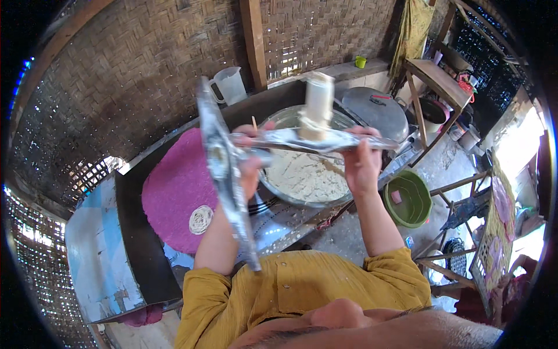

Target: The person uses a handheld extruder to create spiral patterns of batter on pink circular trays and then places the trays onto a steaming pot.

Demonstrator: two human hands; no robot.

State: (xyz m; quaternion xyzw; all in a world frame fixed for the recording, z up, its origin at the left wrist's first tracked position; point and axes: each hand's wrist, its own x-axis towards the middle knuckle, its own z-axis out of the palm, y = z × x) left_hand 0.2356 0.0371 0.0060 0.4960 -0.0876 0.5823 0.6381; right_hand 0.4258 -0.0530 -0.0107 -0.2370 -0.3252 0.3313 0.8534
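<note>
My right hand grips one end of a silvery crossbar, the plunger half of a hand noodle press. Its cylindrical plunger points upward, smeared with pale dough. At the other end of this bar, my left hand is closed around a second long metal bar, the other press half, slanted and blurred. Left fingertips also meet the crossbar's end. Below both lies a wide metal basin of crumbly white dough. One nest of pale strands rests on a round magenta mat to the left.
A clear plastic jug stands by the woven wall. Behind the basin sits a large metal lid. A green tub is on the floor at right, near a wooden stool and a bamboo rack.
</note>
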